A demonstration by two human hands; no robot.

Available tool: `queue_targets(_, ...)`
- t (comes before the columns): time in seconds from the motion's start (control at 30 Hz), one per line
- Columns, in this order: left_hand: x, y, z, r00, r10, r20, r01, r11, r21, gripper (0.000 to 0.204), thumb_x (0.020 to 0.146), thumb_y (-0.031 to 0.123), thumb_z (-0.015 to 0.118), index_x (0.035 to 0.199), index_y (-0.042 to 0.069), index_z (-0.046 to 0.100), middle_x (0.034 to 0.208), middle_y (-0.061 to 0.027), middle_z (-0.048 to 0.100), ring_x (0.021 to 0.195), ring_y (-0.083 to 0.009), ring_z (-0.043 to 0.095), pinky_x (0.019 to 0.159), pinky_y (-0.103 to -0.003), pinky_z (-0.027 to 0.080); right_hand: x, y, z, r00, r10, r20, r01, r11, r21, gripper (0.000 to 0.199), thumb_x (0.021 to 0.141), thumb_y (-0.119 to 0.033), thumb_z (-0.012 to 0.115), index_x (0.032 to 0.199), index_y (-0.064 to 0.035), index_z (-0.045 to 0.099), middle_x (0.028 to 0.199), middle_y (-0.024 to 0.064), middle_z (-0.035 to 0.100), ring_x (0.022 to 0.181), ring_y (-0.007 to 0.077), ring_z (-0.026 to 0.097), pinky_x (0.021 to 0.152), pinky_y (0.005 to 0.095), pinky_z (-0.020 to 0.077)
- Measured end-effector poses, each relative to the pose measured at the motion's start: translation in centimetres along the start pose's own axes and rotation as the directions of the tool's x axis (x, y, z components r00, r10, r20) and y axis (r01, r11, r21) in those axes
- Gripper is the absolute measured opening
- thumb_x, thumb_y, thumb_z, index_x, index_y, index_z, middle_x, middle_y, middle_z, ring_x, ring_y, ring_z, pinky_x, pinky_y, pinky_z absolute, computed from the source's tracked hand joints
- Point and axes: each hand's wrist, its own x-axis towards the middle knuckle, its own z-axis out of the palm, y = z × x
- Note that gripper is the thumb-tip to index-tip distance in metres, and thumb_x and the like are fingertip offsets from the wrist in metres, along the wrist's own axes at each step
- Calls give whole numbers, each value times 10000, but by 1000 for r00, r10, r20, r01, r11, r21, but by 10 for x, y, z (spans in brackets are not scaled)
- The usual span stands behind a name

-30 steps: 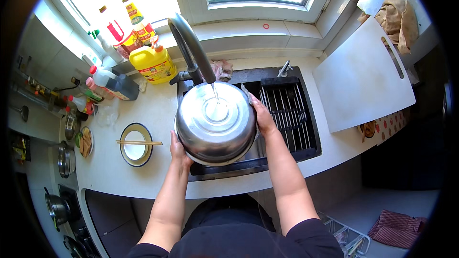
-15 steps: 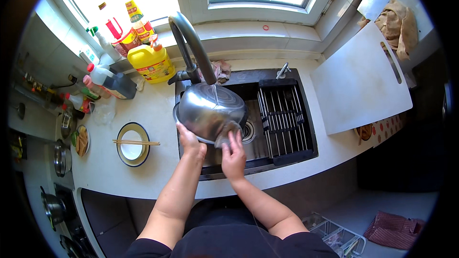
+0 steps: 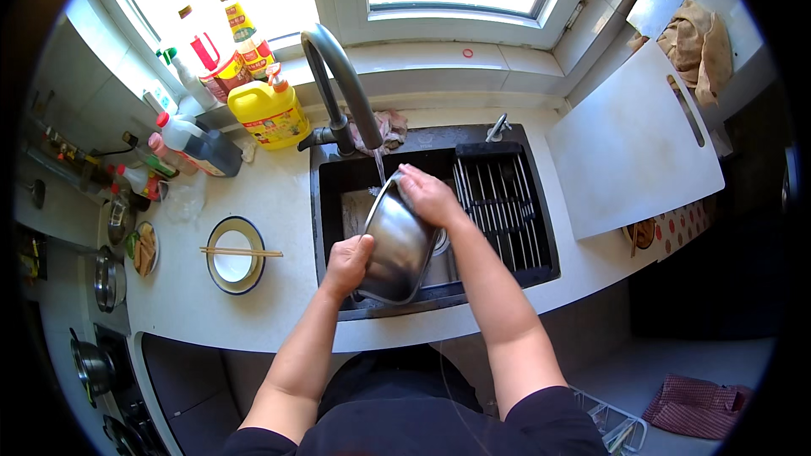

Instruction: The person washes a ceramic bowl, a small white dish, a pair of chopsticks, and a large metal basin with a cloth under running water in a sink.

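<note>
Observed tilted over dark rectangular sink [image 3: 431, 135], near grey curved metal faucet [image 3: 361, 110]: deep, round silver metal bowl [image 3: 395, 247], gripped at left edge by left hand [image 3: 346, 266], at far edge by right hand [image 3: 428, 198]. Liable to slip against sink wall, owing to smooth, probably wet metal.

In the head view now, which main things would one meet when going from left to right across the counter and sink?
Small plate, white bowl, left hand, metal basin, drying rack, white cutting board.
</note>
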Motion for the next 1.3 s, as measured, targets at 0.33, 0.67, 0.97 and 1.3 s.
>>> queue_targets(0.33, -1, 8, -51, 991, -133, -30, 88, 787, -611, 476, 906, 439, 462, 1087, 6, 546, 1020, -118, 601, 891, -223, 593, 766, -352, 508, -35, 80, -3, 763, 417, 495, -584, 113, 804, 499, 901, -478, 449, 1129, -54, 580, 1090, 93, 616, 954, 206, 595, 858, 382, 474)
queue_targets(0.67, 20, -68, -35, 851, -436, -292, 255, 831, -495, 582, 890, 541, 428, 1142, 28, 538, 1060, -101, 598, 977, -205, 560, 859, -358, 455, -94, 121, 23, 789, 585, 186, -228, -3, 974, 382, 926, -349, 474, 1096, -24, 580, 1064, 105, 623, 970, 219, 594, 879, 372, 461)
queue_targets(0.97, 20, 10, 21, 833, -512, -210, 411, 827, -384, 946, 735, 746, 446, 1430, 184, 133, 1453, -178, 157, 1323, -380, 182, 992, -641, 160, -74, 18, -2, 960, -20, -281, 27, 999, 22, 213, 805, -168, 628, 975, -42, 602, 869, 146, 628, 778, 290, 608, 683, 345, 472)
queue_targets(1.3, 15, -1, -4, 750, -657, 84, 542, 536, -648, 743, 657, 315, 578, 1311, 66, 332, 1309, -223, 387, 1203, -442, 369, 883, -687, 300, -95, -5, 17, 894, -269, 358, 343, 925, -161, 445, 755, -83, 644, 1189, -82, 549, 1042, 147, 621, 951, 322, 589, 824, 375, 473)
